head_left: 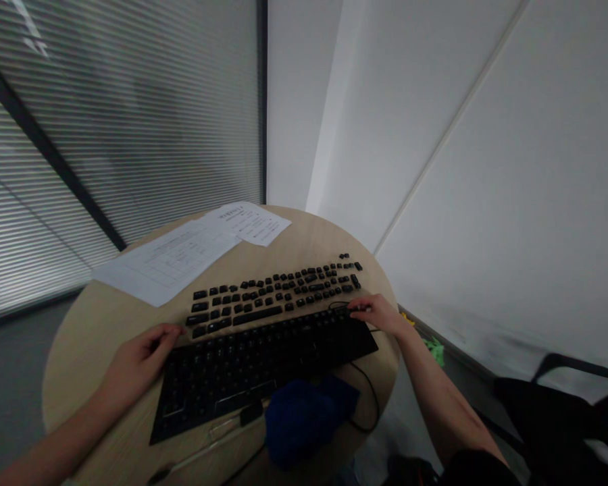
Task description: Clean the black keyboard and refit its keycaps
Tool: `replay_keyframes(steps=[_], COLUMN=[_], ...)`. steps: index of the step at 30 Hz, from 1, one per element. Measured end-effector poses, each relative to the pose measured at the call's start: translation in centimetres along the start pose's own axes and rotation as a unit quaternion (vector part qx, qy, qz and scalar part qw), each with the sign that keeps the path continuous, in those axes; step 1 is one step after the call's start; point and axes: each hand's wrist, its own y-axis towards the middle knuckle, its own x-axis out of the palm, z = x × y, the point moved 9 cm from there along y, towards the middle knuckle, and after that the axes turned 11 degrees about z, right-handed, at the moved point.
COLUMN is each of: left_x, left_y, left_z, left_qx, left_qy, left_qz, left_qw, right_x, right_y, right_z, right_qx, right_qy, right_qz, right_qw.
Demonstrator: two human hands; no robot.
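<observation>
A black keyboard (263, 364) lies across the round table, its key area mostly dark to my view. Beyond it, loose black keycaps (278, 289) stand in several uneven rows, a long space bar (257, 315) among them. My left hand (144, 354) rests by the keyboard's far left corner with its fingers curled and the fingertips together; anything between them is hidden. At the far right corner, my right hand (377, 312) has thumb and fingers pinched over the keyboard's edge, beside a thin dark loop of wire. What it pinches is too small to make out.
Printed papers (182, 253) lie at the table's far left. Near the front edge are a blue cloth (304, 418), a thin tool with a wire end (223, 435) and a black cable (375, 398). A black chair (552, 405) stands at right; walls and blinds rise behind.
</observation>
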Motion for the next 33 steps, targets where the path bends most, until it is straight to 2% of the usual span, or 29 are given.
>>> replay_keyframes(steps=[8,16,23,33], left_x=[0.0,0.2,0.3,0.4], left_y=[-0.1,-0.1,-0.1,-0.1], left_z=[-0.1,-0.5,-0.6,-0.8], left_qx=[0.003,-0.002,-0.008,-0.006], left_qy=[0.003,0.005,0.007,0.0], left_qz=[0.005,0.0,-0.008,-0.005], left_qw=[1.0,1.0,1.0,1.0], right_x=[0.4,0.1,0.0,0.0], right_y=[0.1,-0.3,-0.5,0.1], right_z=[-1.7,-2.6,-4.1,-3.0], right_qx=[-0.047,-0.053,-0.073,-0.053], right_qy=[-0.028,-0.035,-0.087,-0.124], right_qz=[-0.027,-0.038,-0.052,-0.051], right_qw=[0.998,0.997,0.992,0.989])
